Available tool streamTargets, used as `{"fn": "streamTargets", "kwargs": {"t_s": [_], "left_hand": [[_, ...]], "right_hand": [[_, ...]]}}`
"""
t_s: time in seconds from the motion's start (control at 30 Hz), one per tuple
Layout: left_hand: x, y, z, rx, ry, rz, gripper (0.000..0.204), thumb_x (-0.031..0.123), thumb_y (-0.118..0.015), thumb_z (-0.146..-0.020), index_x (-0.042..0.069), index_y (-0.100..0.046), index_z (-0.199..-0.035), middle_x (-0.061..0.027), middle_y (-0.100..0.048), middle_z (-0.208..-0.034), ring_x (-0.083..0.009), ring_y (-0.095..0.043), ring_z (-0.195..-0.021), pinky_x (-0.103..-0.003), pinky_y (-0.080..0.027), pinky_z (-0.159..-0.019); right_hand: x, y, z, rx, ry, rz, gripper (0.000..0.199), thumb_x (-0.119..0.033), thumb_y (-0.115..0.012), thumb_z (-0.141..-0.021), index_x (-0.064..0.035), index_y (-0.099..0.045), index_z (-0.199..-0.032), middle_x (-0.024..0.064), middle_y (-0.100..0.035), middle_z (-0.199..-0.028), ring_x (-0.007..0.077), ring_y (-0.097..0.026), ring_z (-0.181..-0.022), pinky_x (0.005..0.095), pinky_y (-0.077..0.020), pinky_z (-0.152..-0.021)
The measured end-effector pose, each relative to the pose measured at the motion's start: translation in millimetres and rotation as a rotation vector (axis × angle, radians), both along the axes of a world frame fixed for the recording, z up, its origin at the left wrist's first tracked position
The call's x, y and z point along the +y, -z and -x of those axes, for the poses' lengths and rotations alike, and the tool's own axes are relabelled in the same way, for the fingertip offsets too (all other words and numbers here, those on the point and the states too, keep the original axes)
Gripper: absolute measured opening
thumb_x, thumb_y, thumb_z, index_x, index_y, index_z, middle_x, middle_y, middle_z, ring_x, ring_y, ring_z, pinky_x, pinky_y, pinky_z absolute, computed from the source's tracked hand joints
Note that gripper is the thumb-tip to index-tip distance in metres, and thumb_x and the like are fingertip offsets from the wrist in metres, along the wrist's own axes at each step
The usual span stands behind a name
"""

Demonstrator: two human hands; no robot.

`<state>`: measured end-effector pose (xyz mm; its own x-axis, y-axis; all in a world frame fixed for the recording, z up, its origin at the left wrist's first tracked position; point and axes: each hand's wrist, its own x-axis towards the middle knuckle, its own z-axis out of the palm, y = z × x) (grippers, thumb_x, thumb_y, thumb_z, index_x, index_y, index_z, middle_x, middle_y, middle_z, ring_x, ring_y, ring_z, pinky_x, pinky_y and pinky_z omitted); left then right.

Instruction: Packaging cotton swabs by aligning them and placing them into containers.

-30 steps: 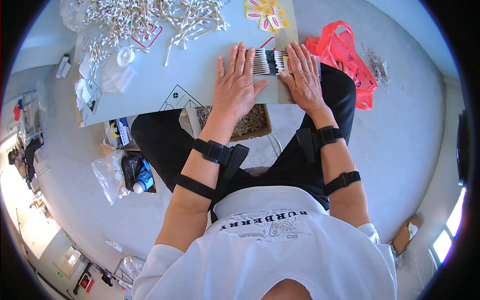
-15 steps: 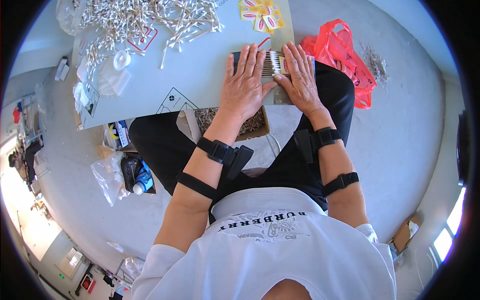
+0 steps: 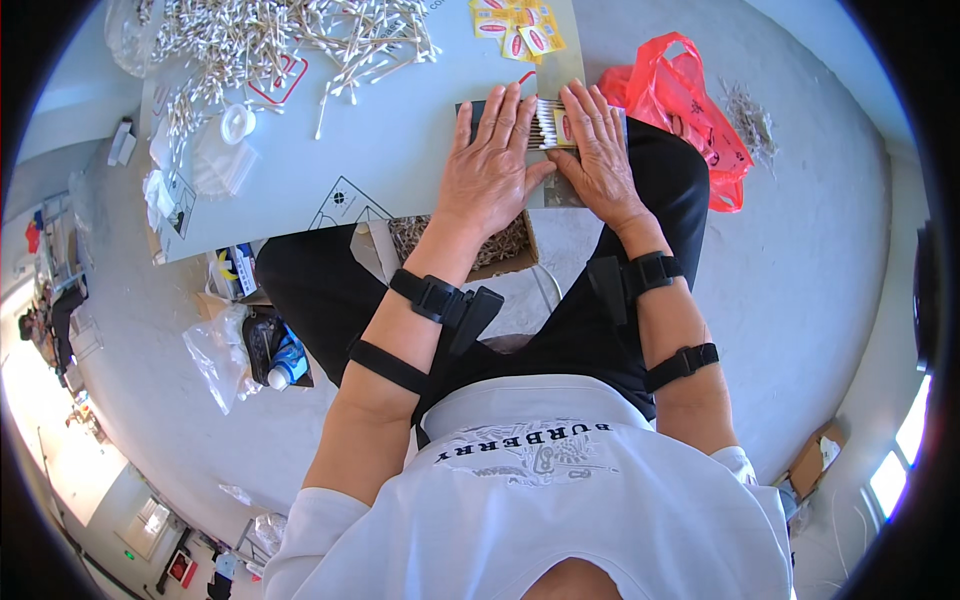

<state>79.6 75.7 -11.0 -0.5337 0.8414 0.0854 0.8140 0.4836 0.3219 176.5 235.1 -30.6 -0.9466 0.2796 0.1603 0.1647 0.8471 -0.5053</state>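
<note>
A row of cotton swabs point(image 3: 546, 122) lies side by side at the near right corner of the grey table. A small yellow-and-white card point(image 3: 562, 127) rests at their right end. My left hand point(image 3: 492, 155) is flat over the left part of the row, fingers stretched away from me. On the right part, my right hand point(image 3: 600, 150) lies flat too, covering some of the card. The thumbs point toward each other below the swabs. Beneath my palms the rest of the row is hidden. A dark edge shows beside my left fingers.
Loose cotton swabs point(image 3: 250, 45) are heaped at the far left of the table point(image 3: 400, 160). Yellow cards point(image 3: 517, 27) lie at the far edge. Clear bags point(image 3: 222, 165) sit at left. A red plastic bag point(image 3: 680, 110) is right; a carton of swabs point(image 3: 510, 255) stands below.
Both hands stay flat on the swabs. The gap between them looks slightly narrower, and the table's contents appear shifted a little to the left in view.
</note>
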Motion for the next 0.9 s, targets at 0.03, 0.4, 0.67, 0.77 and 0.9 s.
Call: {"fn": "streamTargets", "kwargs": {"t_s": [0.03, 0.4, 0.67, 0.77, 0.9], "left_hand": [[1, 0, 0, 0.002, -0.003, -0.001, 0.075, 0.050, -0.051, -0.096, 0.009, -0.027, -0.154, -0.0115, -0.024, -0.161, -0.0251, -0.018, -0.150, -0.051, -0.012, -0.121], [3, 3, -3, -0.034, 0.012, -0.053, 0.076, 0.047, -0.052, -0.096, 0.005, -0.026, -0.153, -0.0154, -0.025, -0.160, -0.0280, -0.018, -0.150, -0.050, -0.012, -0.121], [5, -1, 0, -0.092, 0.053, -0.096, 0.074, 0.045, -0.047, -0.099, 0.004, -0.021, -0.154, -0.0168, -0.026, -0.159, -0.0303, -0.019, -0.150, -0.049, -0.014, -0.120], [9, -2, 0, -0.079, 0.078, -0.123, 0.073, 0.045, -0.047, -0.099, 0.003, -0.021, -0.154, -0.0163, -0.024, -0.160, -0.0306, -0.019, -0.149, -0.048, -0.014, -0.121], [9, 6, 7, -0.255, -0.041, -0.407, 0.069, 0.040, -0.046, -0.101, 0.001, -0.022, -0.153, -0.0213, -0.026, -0.157, -0.0343, -0.023, -0.147, -0.046, -0.017, -0.120]], "right_hand": [[0, 0, 0, -0.002, 0.004, 0.000, 0.073, -0.036, -0.062, -0.091, -0.0109, -0.030, -0.152, 0.0106, -0.027, -0.159, 0.0309, -0.017, -0.150, 0.0483, -0.0108, -0.121], [-2, -1, 0, -0.018, 0.024, -0.001, 0.069, -0.030, -0.061, -0.092, -0.0116, -0.031, -0.152, 0.0096, -0.027, -0.160, 0.0312, -0.016, -0.150, 0.0487, -0.0116, -0.121], [-3, -3, 0, -0.026, 0.015, -0.018, 0.071, -0.029, -0.062, -0.091, -0.0118, -0.031, -0.152, 0.0107, -0.026, -0.160, 0.0319, -0.016, -0.150, 0.0487, -0.0115, -0.121], [-3, -1, 1, 0.006, 0.018, -0.026, 0.074, -0.029, -0.064, -0.089, -0.0116, -0.030, -0.152, 0.0109, -0.027, -0.159, 0.0324, -0.015, -0.150, 0.0490, -0.0107, -0.121], [3, -5, -1, 0.040, 0.051, 0.023, 0.068, -0.028, -0.063, -0.090, -0.0094, -0.036, -0.150, 0.0131, -0.030, -0.157, 0.0327, -0.021, -0.148, 0.0458, -0.0162, -0.120]]}}
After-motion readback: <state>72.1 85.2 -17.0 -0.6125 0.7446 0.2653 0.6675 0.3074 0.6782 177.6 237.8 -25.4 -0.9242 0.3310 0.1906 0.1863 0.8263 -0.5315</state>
